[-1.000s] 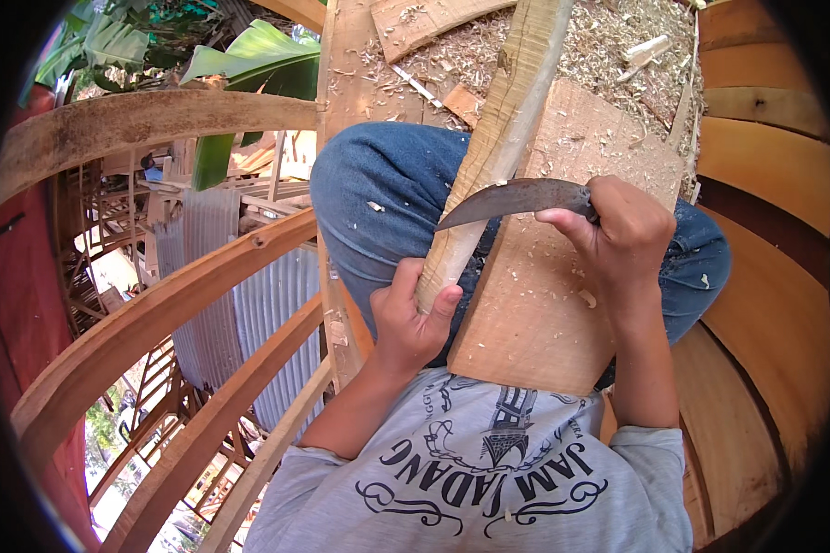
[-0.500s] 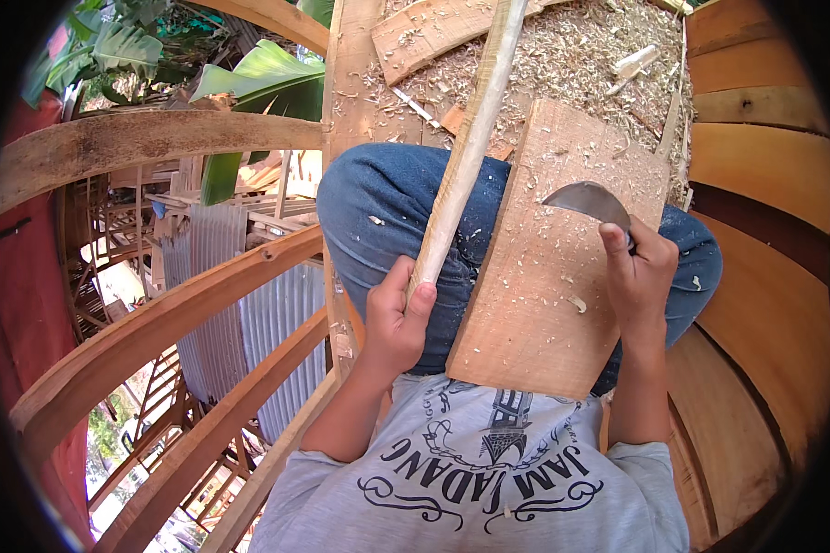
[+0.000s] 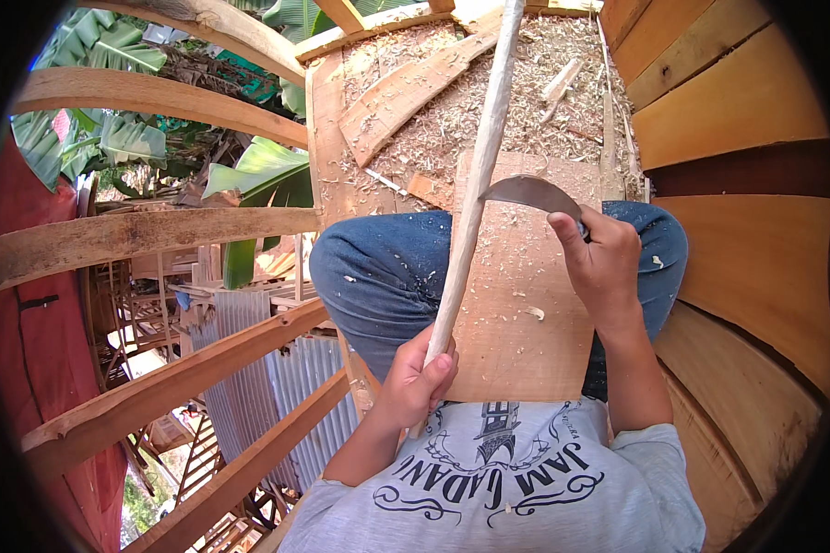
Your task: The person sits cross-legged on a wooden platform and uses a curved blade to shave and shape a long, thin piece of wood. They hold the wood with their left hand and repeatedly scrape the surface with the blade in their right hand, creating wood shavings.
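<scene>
My left hand [image 3: 420, 376] is wrapped round the near part of a long pale wooden stick [image 3: 478, 198], which slants away from me past the top of the view. My right hand [image 3: 602, 261] grips a knife with a curved, sickle-like blade [image 3: 535, 193]; its handle is mostly hidden in my fist, and the thumb points up. The blade's tip meets the stick's right side, or nearly so. Under both lies a flat wooden board [image 3: 526, 341] across my lap, its near end against my shirt. Small shavings dot the board.
Wood shavings [image 3: 424, 83] thickly cover the floor ahead, around a loose plank [image 3: 406, 97] and a split piece of wood [image 3: 563, 81]. Curved wooden ribs [image 3: 157, 238] rise at left, with corrugated metal sheets [image 3: 314, 396] beyond. A planked wall [image 3: 738, 249] curves along the right.
The stick has come back toward me and across the board, its near end now by my shirt. The knife blade has come to the stick's side. My view has shifted.
</scene>
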Demonstrator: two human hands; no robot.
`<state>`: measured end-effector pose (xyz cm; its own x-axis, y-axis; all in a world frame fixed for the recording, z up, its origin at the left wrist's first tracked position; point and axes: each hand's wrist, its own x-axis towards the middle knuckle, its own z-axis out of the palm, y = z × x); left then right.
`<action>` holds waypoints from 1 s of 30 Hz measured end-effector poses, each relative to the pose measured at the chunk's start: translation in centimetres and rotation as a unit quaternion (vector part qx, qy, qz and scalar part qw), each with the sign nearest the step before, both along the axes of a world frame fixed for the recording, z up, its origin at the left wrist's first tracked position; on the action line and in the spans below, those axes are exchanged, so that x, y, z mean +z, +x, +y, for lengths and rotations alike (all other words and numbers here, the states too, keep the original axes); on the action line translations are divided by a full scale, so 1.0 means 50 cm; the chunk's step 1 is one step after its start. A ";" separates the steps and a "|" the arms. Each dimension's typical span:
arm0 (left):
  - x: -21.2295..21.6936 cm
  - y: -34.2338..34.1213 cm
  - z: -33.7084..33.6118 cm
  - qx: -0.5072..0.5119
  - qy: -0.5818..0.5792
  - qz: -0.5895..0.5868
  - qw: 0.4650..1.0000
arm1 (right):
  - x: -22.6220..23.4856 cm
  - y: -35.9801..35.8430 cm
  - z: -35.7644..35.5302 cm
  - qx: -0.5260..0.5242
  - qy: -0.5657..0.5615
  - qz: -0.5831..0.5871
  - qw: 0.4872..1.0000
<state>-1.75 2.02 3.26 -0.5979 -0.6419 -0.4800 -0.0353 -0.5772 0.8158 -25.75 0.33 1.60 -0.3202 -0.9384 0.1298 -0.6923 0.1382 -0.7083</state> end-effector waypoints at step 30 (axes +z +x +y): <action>0.030 -0.054 0.007 -0.045 -0.228 -0.186 0.955 | 0.013 0.026 0.047 0.180 -0.067 0.025 0.981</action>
